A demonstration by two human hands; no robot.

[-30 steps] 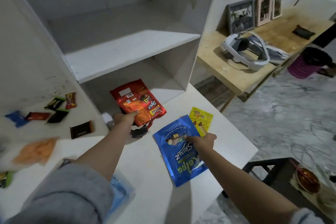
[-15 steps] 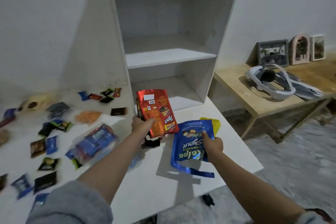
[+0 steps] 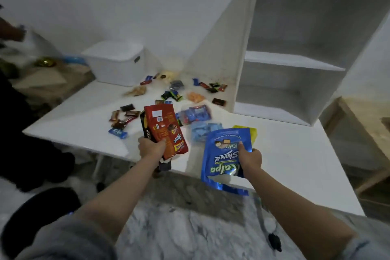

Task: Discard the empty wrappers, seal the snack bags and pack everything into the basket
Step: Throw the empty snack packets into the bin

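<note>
My left hand (image 3: pixel 150 148) grips a red snack bag (image 3: pixel 164 129) with a black bag (image 3: pixel 144 127) behind it, lifted above the white table's (image 3: pixel 285 154) front edge. My right hand (image 3: pixel 250 159) pinches a blue snack bag (image 3: pixel 223 154) by its right side, with a yellow packet (image 3: pixel 252 133) behind it. A white lidded basket (image 3: pixel 116 62) stands at the table's far left. Several small candies and wrappers (image 3: pixel 124 116) lie scattered across the tabletop, along with a clear pack of blue sweets (image 3: pixel 196 113) and a light blue pack (image 3: pixel 203 133).
A white open shelf unit (image 3: pixel 295 59) stands on the table at the right. The marble floor (image 3: pixel 190 228) lies below me. A dark shape (image 3: pixel 25 143) sits at the left, and a wooden table (image 3: pixel 367 124) is at the far right.
Both hands have lifted their bags off the table and drawn them toward me. The view has swung left, bringing the white basket and more scattered candies into sight.
</note>
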